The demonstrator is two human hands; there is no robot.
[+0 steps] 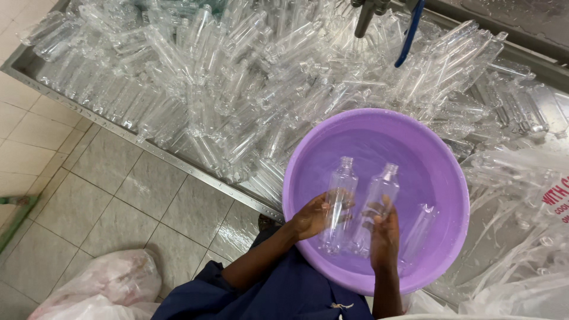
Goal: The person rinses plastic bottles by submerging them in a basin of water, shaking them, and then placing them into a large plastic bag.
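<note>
A heap of clear bottles point(237, 89) fills the metal tray point(77, 106). Over the purple basin point(438, 154), the left hand point(311, 216) wraps around one clear bottle point(339, 198); just beside it the right hand point(384, 234) clasps a second bottle point(379, 195). A third bottle point(419, 231) lies in the basin.

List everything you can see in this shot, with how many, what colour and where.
Basin: one, purple, right of centre, holds water.
Held bottles: two, clear plastic, one in the left hand, one in the right.
Loose bottle: one, clear, lying in the basin.
Bottle heap: too many to count, clear, in the metal tray.
Plastic bags: clear, lower right; pale one lower left.
Tap: one, dark, top.
Blue handle: one, top.
Floor tiles: grey, left.
Left hand, right hand: over the basin, each gripping a bottle.
</note>
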